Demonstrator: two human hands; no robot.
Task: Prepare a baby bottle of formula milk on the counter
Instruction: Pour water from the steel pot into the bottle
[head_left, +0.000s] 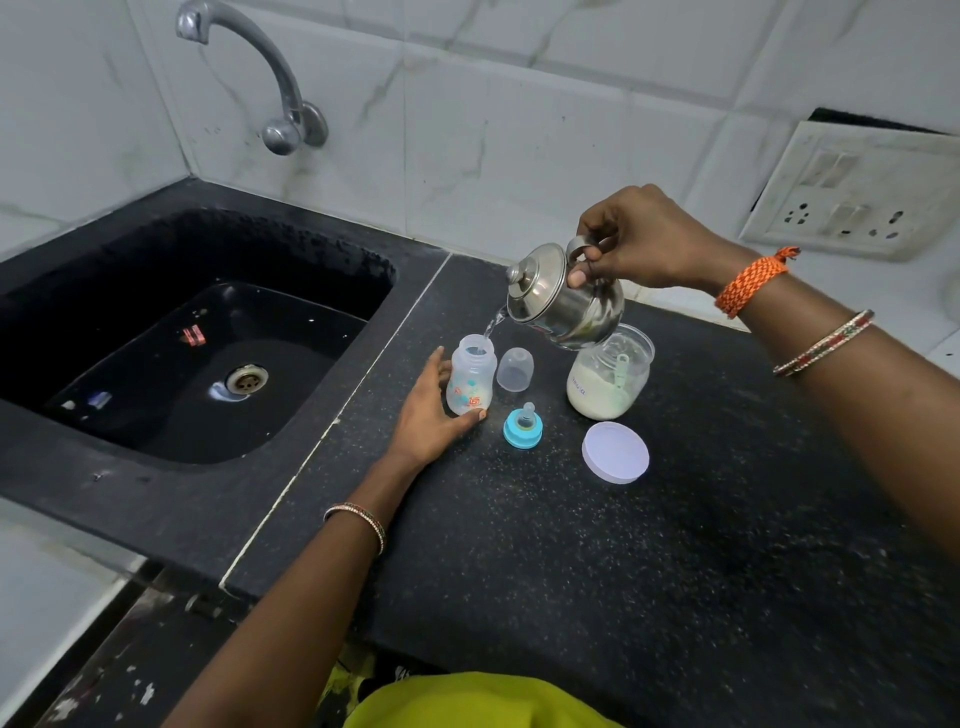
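Note:
A clear baby bottle (470, 379) with coloured prints stands uncapped on the black counter (571, 545). My left hand (428, 415) wraps its base from the left. My right hand (644, 241) grips the handle of a small steel kettle (563, 304), tilted left above the bottle. A thin stream of water (492, 325) falls from the spout into the bottle's mouth. Behind the kettle stands an open jar of formula powder (608, 382) with a scoop inside. The blue teat ring (523, 426) and the clear cap (515, 369) lie beside the bottle.
The jar's white lid (615, 452) lies flat at the right of the teat. A black sink (197, 358) with a steel tap (260, 73) lies to the left. A wall socket plate (857, 192) sits on the tiled wall at the right.

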